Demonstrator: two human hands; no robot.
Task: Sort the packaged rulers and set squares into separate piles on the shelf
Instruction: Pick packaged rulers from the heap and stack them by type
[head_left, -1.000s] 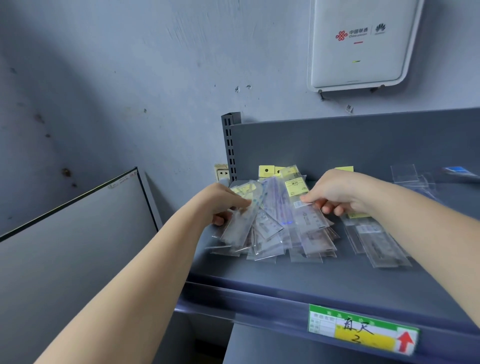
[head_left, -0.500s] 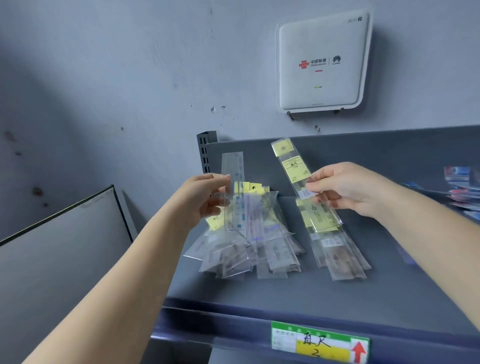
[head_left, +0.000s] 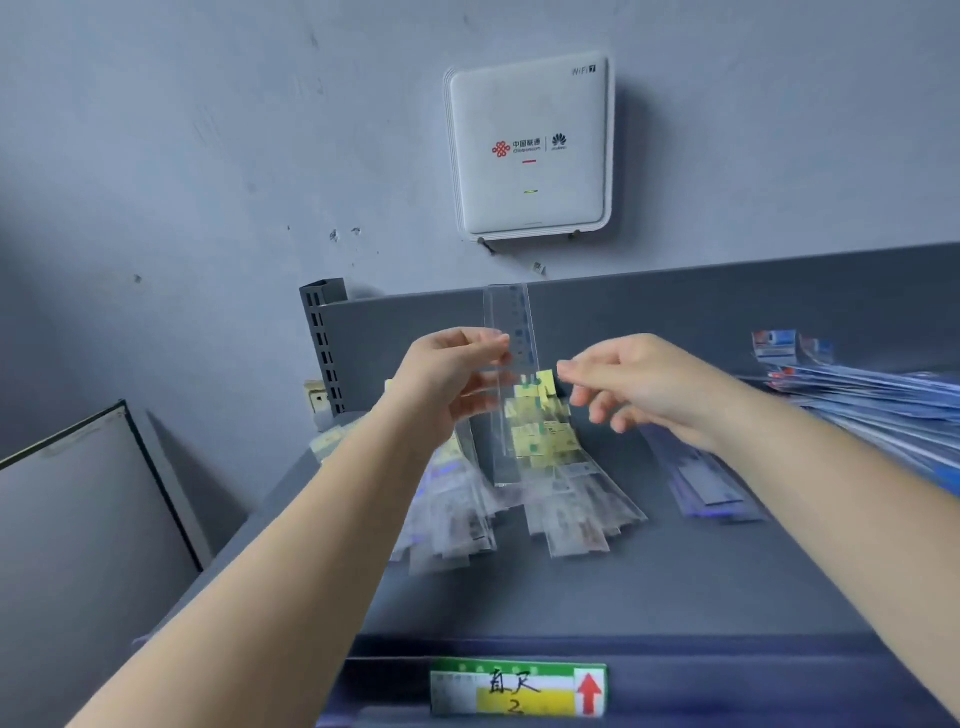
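Note:
My left hand (head_left: 447, 374) pinches a clear packaged ruler (head_left: 511, 332) and holds it upright above the grey shelf (head_left: 649, 582). My right hand (head_left: 634, 384) hovers just right of it, fingers apart and holding nothing. Below them lie two fanned piles of clear packets with yellow labels: a left pile (head_left: 447, 519) partly hidden by my left forearm, and a middle pile (head_left: 566, 483). A third pile of bluish packets (head_left: 706, 483) lies under my right wrist.
A stack of blue packaged items (head_left: 883, 405) fills the shelf's right side. A white router (head_left: 527, 145) hangs on the wall above. A dark-framed panel (head_left: 88, 509) leans at the left. A green and yellow label (head_left: 517, 688) is on the shelf's front edge.
My right hand let go of the yellow-labelled packet, which now lies on the middle pile. My left hand moved its ruler up and rightwards. The camera view shifted to the right.

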